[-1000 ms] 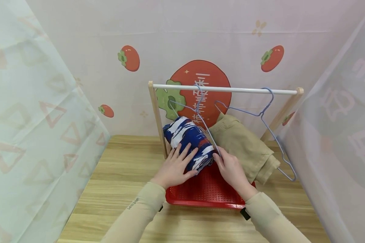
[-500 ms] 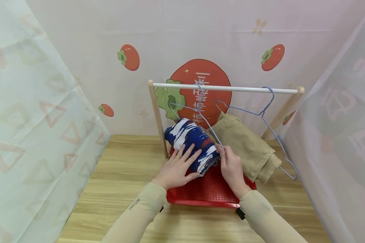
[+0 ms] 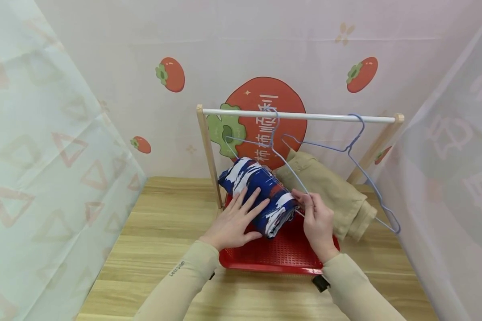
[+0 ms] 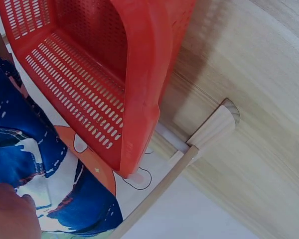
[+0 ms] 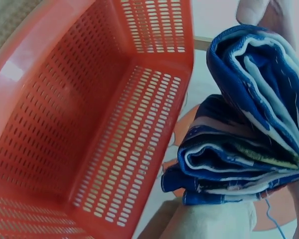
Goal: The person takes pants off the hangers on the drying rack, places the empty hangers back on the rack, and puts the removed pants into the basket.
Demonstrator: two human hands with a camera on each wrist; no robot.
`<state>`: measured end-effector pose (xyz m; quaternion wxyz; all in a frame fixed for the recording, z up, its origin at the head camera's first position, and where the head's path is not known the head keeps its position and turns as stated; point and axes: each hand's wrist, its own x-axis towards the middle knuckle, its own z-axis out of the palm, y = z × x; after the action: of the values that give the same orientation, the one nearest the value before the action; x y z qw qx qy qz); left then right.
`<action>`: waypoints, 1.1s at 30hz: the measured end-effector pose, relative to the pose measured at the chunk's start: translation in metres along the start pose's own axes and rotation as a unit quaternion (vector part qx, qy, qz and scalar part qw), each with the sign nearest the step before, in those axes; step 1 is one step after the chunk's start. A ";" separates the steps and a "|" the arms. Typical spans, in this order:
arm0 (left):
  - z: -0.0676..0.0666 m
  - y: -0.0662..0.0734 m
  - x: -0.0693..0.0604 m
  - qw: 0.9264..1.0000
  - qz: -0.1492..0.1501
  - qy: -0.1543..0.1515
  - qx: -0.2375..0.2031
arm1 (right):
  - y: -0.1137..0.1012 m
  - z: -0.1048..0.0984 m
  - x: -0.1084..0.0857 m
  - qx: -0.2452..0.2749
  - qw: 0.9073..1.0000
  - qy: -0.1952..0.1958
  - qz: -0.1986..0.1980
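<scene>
Blue folded garment, hanger partly hidden

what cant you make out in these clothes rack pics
Head: left hanger, lower bar mostly hidden by blue cloth.
Head: lettering on left sleeve, too small to read surely.
Left wrist: blue cloth, cut off by left edge.
Right wrist: basket, cut off by left edge.

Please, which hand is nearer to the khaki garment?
Right. The right hand is close beside the khaki garment; the left hand is farther, resting on the blue patterned garment.
</scene>
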<state>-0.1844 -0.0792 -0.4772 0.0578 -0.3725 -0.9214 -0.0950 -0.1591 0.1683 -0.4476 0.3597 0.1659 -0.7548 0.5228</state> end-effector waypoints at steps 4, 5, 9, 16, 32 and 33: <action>0.000 0.000 0.001 1.000 0.015 0.018 0.018 | -0.005 -0.008 0.001 0.098 0.995 -0.003 0.011; 0.000 0.000 0.001 0.999 0.018 0.024 0.021 | -0.006 -0.010 0.000 0.115 0.993 -0.003 0.015; 0.001 -0.001 0.002 0.998 0.030 0.046 0.036 | -0.011 -0.020 -0.001 0.154 0.987 -0.004 0.037; -0.003 -0.002 0.003 0.993 0.050 0.071 0.080 | -0.015 -0.035 -0.004 0.190 0.976 -0.012 0.110; 0.006 -0.010 -0.002 0.981 0.069 0.080 0.165 | -0.018 -0.040 -0.022 0.214 0.960 -0.016 0.178; 0.006 -0.010 -0.003 0.979 0.074 0.086 0.167 | -0.017 -0.039 -0.023 0.218 0.959 -0.016 0.180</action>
<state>-0.1900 -0.0869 -0.4850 0.2050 -0.4152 -0.8857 0.0334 -0.1179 0.1943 -0.4452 0.2023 0.1098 -0.6457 0.7281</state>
